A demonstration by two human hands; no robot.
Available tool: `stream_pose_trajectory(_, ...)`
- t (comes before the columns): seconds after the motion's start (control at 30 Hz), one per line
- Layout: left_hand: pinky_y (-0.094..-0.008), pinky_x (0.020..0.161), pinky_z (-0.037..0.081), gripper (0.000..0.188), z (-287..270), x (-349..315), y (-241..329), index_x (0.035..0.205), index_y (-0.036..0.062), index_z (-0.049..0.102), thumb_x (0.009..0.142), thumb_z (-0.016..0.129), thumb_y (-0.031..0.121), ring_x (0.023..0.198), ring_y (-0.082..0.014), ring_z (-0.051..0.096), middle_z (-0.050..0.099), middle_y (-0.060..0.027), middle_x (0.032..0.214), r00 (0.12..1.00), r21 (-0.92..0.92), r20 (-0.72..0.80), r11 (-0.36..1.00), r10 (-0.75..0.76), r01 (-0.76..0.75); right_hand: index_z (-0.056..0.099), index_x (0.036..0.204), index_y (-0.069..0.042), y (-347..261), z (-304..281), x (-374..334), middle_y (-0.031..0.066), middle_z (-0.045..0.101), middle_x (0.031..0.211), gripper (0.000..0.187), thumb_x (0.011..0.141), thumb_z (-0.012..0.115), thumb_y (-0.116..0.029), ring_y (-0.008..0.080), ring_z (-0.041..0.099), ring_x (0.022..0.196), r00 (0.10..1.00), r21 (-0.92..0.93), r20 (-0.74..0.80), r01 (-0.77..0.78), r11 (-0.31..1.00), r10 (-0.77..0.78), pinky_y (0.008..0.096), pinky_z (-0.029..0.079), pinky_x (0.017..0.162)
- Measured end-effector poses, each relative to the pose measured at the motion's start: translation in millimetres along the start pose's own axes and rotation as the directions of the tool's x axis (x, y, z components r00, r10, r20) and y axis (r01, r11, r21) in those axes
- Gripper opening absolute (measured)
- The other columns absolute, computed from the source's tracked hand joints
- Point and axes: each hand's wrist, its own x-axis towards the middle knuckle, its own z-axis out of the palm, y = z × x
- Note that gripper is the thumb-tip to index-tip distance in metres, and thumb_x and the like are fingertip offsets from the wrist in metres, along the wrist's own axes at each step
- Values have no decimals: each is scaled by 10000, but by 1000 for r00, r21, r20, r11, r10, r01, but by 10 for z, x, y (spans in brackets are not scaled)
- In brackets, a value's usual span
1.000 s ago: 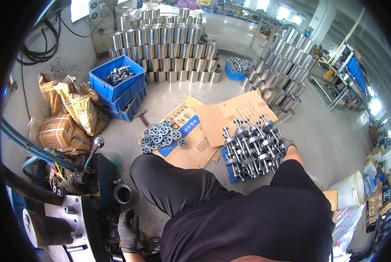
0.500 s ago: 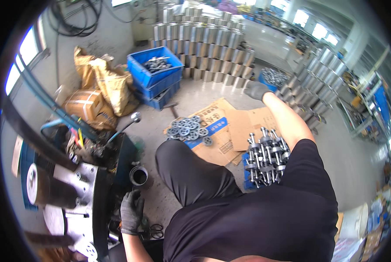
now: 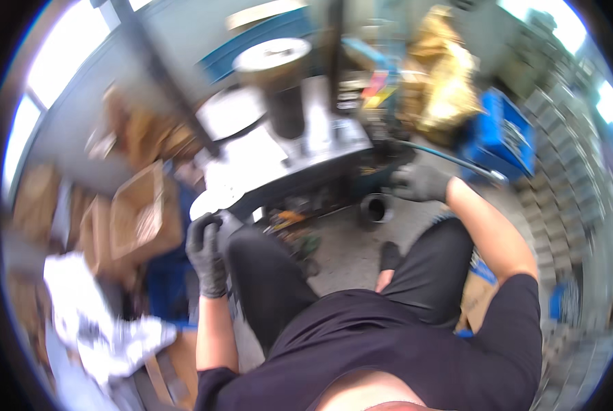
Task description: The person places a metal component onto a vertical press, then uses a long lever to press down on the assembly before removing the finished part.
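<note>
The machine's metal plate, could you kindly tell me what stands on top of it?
A thick cylinder, dark below with a pale top, stands on the metal plate; the surface beneath its base is covered.

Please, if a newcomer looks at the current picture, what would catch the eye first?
Probably the bright metal plate with its thick upright cylinder, at upper centre. Next, the gloved hands: the left hand beside a pale disc at the plate's near left corner, the right hand near a dark round container. The yellow sack and blue crate, upper right, also stand out, though blurred.
</note>
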Motion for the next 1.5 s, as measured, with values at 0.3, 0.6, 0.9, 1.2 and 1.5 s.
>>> stream_pose_trajectory(0.3, -346, 873, 554, 224, -1708, -2910, -1970, 1123, 31, 745, 958, 709, 178, 920, -213, 714, 761, -127, 957, 625, 294, -310, 553, -716, 780, 718, 1086, 28, 56, 383, 277, 116, 697, 884, 287, 968, 673, -230, 186, 699, 759, 912, 530, 374, -361, 767, 171, 335, 563, 717)
stream_pose_trajectory(0.6, -480, 1012, 532, 479, -1591, -4902, -2218, 1208, 6, 736, 912, 640, 369, 1156, -421, 699, 739, -267, 1193, 202, 654, -170, 43, -965, 755, 629, 1292, -8, 468, 762, 474, 119, 719, 902, 349, 1021, 647, -227, 202, 703, 708, 741, 580, 597, -663, 473, 306, 319, 584, 656)
stream_pose_trajectory(0.9, -472, 1052, 520, 494, -1482, -4534, -2465, 1236, 20, 729, 917, 629, 383, 1221, -414, 669, 709, -270, 1271, 212, 536, -192, 79, -958, 840, 594, 1323, -59, 789, 829, 337, 133, 727, 914, 408, 1024, 660, -328, 234, 704, 680, 692, 566, 614, -721, 400, 380, 339, 571, 606)
stream_pose_trajectory(1.2, -497, 1106, 488, 546, -1188, -3324, -2858, 1410, 136, 640, 917, 689, 366, 1349, -392, 574, 540, -194, 1517, 441, 702, -231, 166, -867, 693, 596, 1328, -79, 918, 839, 184, 139, 731, 909, 424, 1016, 674, -355, 255, 695, 660, 606, 528, 614, -791, 308, 506, 362, 544, 581)
stream_pose_trajectory(1.5, -529, 1088, 496, 460, -934, -2827, -3001, 1337, 160, 702, 886, 653, 238, 1377, -398, 547, 561, -208, 1468, 386, 836, -151, 91, -910, 542, 598, 1354, -58, 794, 784, 177, 137, 745, 924, 421, 1026, 661, -316, 259, 719, 699, 585, 480, 633, -811, 336, 507, 347, 550, 609)
